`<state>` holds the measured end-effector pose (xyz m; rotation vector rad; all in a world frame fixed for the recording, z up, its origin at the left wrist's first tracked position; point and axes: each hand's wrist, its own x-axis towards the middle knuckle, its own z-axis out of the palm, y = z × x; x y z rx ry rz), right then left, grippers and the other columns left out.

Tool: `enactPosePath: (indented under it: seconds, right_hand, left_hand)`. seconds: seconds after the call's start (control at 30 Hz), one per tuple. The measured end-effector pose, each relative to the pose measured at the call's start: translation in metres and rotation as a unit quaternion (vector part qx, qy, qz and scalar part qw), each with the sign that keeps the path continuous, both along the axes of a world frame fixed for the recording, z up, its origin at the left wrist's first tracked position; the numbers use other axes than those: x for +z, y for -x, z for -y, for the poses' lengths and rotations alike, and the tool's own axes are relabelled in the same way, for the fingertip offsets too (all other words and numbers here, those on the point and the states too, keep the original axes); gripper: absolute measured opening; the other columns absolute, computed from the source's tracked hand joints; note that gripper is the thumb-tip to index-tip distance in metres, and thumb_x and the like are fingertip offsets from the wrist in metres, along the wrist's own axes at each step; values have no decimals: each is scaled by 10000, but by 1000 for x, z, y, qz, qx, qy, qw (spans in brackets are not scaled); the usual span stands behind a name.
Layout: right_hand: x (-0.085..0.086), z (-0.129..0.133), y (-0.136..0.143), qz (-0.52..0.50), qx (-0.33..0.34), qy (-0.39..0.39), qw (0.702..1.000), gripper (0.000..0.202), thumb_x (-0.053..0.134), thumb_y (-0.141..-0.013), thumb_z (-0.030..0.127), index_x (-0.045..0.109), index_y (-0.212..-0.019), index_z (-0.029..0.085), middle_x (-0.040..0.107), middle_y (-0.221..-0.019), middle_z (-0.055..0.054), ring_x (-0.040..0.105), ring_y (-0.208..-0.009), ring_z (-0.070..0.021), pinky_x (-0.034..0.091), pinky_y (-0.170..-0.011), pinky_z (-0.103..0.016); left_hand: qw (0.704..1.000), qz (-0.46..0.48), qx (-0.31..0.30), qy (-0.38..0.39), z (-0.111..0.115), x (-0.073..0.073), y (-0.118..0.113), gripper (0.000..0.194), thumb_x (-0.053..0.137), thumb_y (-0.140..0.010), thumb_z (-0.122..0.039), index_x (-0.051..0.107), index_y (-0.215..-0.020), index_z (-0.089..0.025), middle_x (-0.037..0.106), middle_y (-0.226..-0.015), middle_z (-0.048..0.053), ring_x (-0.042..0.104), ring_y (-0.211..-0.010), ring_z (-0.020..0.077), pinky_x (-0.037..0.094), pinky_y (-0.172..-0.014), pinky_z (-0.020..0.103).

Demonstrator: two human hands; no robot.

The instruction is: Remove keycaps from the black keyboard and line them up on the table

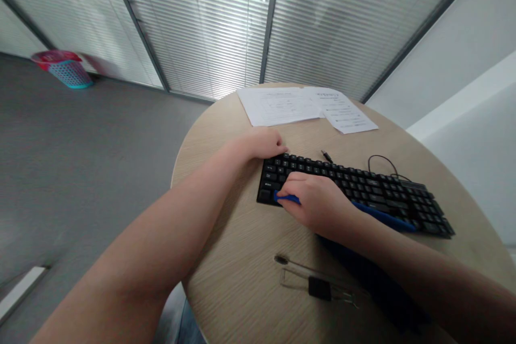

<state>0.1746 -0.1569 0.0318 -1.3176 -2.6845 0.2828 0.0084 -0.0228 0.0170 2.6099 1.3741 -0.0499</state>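
Note:
A black keyboard (371, 188) lies at a slant across the round wooden table. My left hand (266, 142) is closed at its far left corner, with fingers curled against the edge. A long blue tool (385, 217) is gripped in my right hand (312, 196); one end touches the keys at the lower left, and its other end shows beyond my wrist. My hand covers the tool's middle, so its exact kind is unclear. Nearer me lie a thin brush with a dark oval head (281, 259) and a wire keycap puller with a black grip (320, 288).
A dark blue item (366, 274), perhaps cloth, lies partly under my right forearm. Behind the keyboard are its cable plug (327, 156) and cord (382, 156). Printed papers (282, 106) rest at the table's far side. A red and blue basket (70, 72) stands on the floor.

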Motion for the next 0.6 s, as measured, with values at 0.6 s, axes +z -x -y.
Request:
enactPosePath:
  seconds: [0.6]
  right_hand:
    - [10,-4,15,64,-1,23,998,172,629,-929,251,783,-885,188,735,-917,-49,669,-819,-198,426,-675,-300]
  left_hand:
    - [1000,24,7,0,-1,-3,1,469,477,-925,-522,799,-865,-186,753,-836,132,648,-732,255,421,-666,369]
